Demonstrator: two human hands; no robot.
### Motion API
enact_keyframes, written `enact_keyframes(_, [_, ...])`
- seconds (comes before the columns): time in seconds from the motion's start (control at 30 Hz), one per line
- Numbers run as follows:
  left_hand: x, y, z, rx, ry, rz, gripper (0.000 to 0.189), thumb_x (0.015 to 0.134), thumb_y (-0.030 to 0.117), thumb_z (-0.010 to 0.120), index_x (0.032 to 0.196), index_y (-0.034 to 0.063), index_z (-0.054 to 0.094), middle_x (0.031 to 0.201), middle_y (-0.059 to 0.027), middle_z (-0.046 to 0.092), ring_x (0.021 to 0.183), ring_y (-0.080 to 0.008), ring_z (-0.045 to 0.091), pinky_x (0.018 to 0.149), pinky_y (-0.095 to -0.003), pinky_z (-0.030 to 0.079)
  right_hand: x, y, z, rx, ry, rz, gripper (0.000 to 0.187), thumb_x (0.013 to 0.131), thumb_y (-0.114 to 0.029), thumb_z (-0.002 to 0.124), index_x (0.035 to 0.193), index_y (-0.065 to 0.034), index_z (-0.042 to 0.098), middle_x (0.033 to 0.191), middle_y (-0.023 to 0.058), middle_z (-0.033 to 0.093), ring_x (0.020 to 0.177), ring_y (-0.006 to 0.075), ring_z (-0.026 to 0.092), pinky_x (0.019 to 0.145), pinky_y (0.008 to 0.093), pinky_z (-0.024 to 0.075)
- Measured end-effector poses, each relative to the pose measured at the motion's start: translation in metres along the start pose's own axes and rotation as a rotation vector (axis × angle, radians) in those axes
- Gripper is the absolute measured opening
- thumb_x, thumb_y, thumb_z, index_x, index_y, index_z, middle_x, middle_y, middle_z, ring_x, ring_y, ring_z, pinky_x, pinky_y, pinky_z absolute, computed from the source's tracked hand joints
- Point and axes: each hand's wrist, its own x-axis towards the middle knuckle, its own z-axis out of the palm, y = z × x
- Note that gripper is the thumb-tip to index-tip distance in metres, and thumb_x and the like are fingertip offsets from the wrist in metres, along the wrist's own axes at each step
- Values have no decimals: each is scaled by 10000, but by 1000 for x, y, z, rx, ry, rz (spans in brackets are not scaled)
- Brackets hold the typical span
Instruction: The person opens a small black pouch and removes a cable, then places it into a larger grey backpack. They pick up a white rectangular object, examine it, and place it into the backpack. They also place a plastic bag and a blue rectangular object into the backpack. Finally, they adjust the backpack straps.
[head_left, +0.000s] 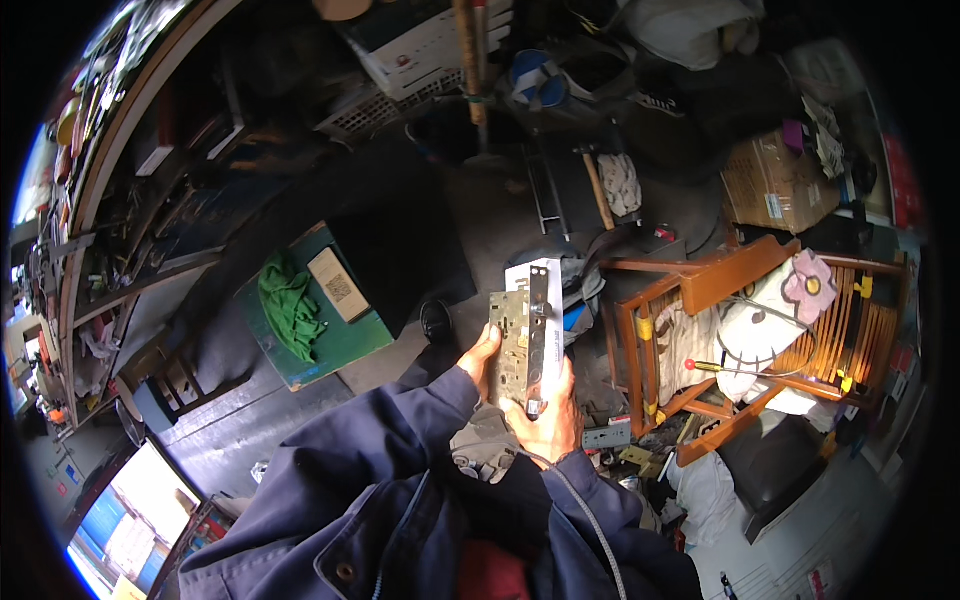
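Both my hands hold a metal mortise lock body (511, 345) out in front of my chest. Its dark faceplate (537, 337) faces up along the right side, and a short bolt or knob juts from it near the middle. My left hand (478, 358) grips the brassy case at its left edge, thumb on top. My right hand (550, 421) wraps around the lower right end, its thumb near the faceplate's foot. A white box or sheet (554, 315) with print along its side lies behind the lock, also within my right hand's grasp.
Left of my hands stands a green-topped table (352, 346) with a green cloth (289, 307) and a cardboard box (339, 285). A wooden folding chair (705, 281) at right bears a cartoon cushion (765, 337). Further off lie a hammer (598, 189) and a carton (780, 184).
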Motion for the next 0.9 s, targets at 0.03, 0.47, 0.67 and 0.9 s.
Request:
enact_keyframes(0.03, [3, -6, 7, -2, 1, 1, 611, 999, 525, 567, 1494, 180, 469, 1402, -74, 605, 1277, -280, 569, 1097, -470, 448, 0, 11, -7, 57, -20, 18, 1075, 776, -406, 836, 1526, 54, 217, 1244, 245, 589, 1081, 394, 645, 885, 468, 540])
enact_keyframes(0.47, [33, -63, 84, 149, -42, 154, 570, 933, 195, 685, 1448, 50, 490, 1358, -111, 629, 1238, -308, 608, 1078, -490, 467, 3, 185, -83, 640, 9, 92, 469, 1012, -311, 623, 1337, -9, 472, 1104, 206, 669, 997, 344, 667, 861, 415, 519])
enact_keyframes(0.67, [30, -57, 126, 352, 34, 320, 533, 916, 69, 629, 1427, 63, 477, 1360, -126, 609, 1280, -317, 567, 1128, -484, 416, 10, 229, -141, 363, 410, 46, 583, 1015, -405, 565, 1398, 18, 444, 1145, 282, 656, 1037, 462, 651, 876, 471, 523])
enact_keyframes(0.9, [39, -56, 148, 418, 44, 353, 437, 964, 171, 636, 1363, 79, 487, 1320, -122, 614, 1208, -314, 602, 1046, -494, 493, 9, 203, -186, 825, 128, 47, 576, 1050, -471, 498, 1325, 32, 554, 1136, 275, 665, 1000, 409, 654, 833, 416, 511])
